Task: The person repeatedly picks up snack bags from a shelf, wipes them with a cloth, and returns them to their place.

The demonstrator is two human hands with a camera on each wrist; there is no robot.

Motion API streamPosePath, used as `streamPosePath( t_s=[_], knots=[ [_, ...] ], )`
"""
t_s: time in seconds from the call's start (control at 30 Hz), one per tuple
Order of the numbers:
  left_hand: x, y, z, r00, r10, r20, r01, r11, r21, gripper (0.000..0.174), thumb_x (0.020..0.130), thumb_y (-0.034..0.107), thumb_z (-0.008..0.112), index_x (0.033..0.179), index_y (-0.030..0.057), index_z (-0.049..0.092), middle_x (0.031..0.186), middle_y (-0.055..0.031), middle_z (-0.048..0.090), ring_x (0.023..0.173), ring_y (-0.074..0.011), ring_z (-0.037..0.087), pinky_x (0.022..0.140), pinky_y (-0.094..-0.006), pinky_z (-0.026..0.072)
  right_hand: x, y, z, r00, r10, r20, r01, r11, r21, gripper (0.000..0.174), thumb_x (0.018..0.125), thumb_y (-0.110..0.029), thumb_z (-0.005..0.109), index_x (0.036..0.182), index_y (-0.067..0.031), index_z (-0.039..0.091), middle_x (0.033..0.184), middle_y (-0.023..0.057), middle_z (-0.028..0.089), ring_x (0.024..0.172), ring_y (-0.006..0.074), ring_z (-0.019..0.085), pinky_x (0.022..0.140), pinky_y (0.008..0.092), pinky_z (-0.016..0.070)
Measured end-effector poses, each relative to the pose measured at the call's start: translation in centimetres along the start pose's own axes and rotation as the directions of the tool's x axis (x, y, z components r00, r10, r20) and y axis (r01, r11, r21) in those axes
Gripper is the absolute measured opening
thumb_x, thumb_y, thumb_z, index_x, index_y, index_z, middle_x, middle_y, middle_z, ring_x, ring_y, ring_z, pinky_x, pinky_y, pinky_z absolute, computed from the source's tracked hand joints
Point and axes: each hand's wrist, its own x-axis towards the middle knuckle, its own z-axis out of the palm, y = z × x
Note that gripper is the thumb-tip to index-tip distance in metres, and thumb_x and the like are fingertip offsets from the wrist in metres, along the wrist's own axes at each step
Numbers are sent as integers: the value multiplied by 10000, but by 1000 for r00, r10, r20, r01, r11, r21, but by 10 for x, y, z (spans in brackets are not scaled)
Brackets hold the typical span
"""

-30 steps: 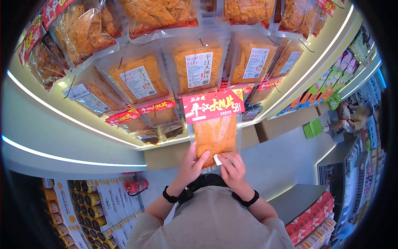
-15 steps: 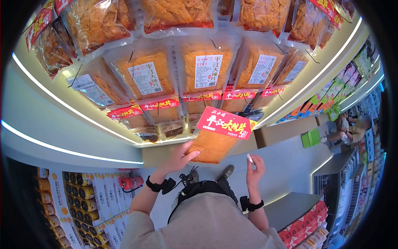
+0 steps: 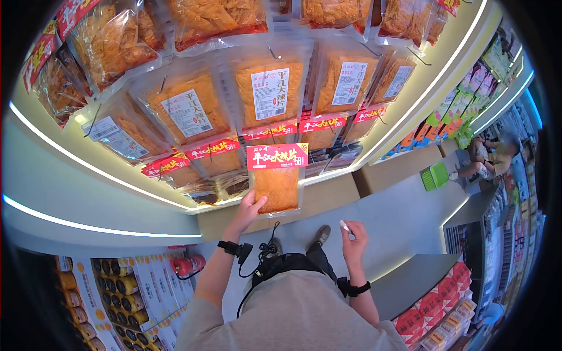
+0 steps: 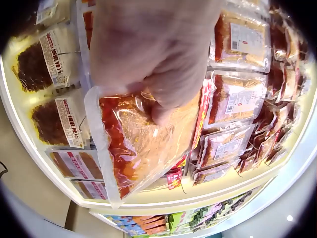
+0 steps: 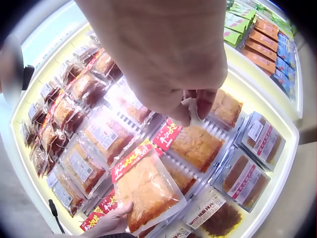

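My left hand (image 3: pixel 248 209) grips a clear packet of orange spicy snack sheets (image 3: pixel 276 190) by its lower left edge, thumb on the front. The packet's red header card (image 3: pixel 277 157) faces me. In the left wrist view, the thumb (image 4: pixel 159 115) presses on the packet, where red oil has gathered along one end. Off to the right and apart from the packet, my right hand (image 3: pixel 355 243) pinches a small crumpled white piece (image 3: pixel 344 226), like tissue or a wipe. The right wrist view shows that white piece (image 5: pixel 194 110) between the fingertips.
In front curves a lit display shelf (image 3: pixel 146 193) where similar packets (image 3: pixel 269 88) hang on metal hooks. A green basket (image 3: pixel 435 176) and a seated person (image 3: pixel 497 158) are at right. Behind on the left stands a fire extinguisher (image 3: pixel 188 266); red boxes (image 3: pixel 436 295) are stacked behind right.
My right hand has come off the packet and moved right with the white piece. The left hand keeps the packet, which tilted and is now upright again, slightly farther left.
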Motion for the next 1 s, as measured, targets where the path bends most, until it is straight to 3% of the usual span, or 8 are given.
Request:
streamPosePath(
  t_s=[0.27,0.47,0.53,0.7,0.77,1.0],
  knots=[
    [10,-20,2,997,81,2,-80,985,-151,420,1050,92,578,1438,-17,462,1359,-92,612,1230,-142,579,1055,-324,462,-3,-1,0,1000,6,-12,-6,1000,20,188,849,51,715,1026,0,747,968,133,689,865,251,674,765,327,533],
    [5,-18,7,998,59,-14,-61,987,-149,430,1048,83,574,1450,-16,456,1372,-95,608,1236,-150,577,1072,-331,449,1,-6,7,999,-8,-33,9,1000,20,183,841,47,732,1017,2,748,949,130,689,852,248,677,756,323,536],
    [5,-22,6,997,76,-9,-76,985,-152,432,1048,82,573,1453,-14,454,1378,-98,606,1243,-151,573,1077,-332,445,2,-7,9,998,-42,-37,43,999,29,172,846,46,748,1005,-16,754,934,93,687,813,185,645,709,284,510],
    [13,-22,7,992,124,-16,-125,982,-141,436,1045,81,580,1454,-8,457,1388,-94,600,1259,-150,561,1083,-334,438,6,-10,15,998,-59,-20,60,997,45,173,848,50,745,1009,-12,750,933,95,685,814,185,645,709,283,509],
    [20,-21,8,990,108,-89,-120,983,-141,454,1033,60,583,1460,-18,450,1418,-97,582,1314,-170,532,1112,-336,413,8,-11,17,998,-65,-12,65,996,52,173,849,52,744,1010,-11,748,932,95,684,814,184,644,709,283,509],
    [76,-37,-15,982,91,-167,-116,983,-144,367,1036,106,607,1387,28,533,1307,-60,646,1183,-143,601,1032,-323,467,11,-15,23,997,-80,-5,80,996,42,168,853,47,748,1011,-8,749,924,94,679,800,179,631,704,284,502]
  ],
)
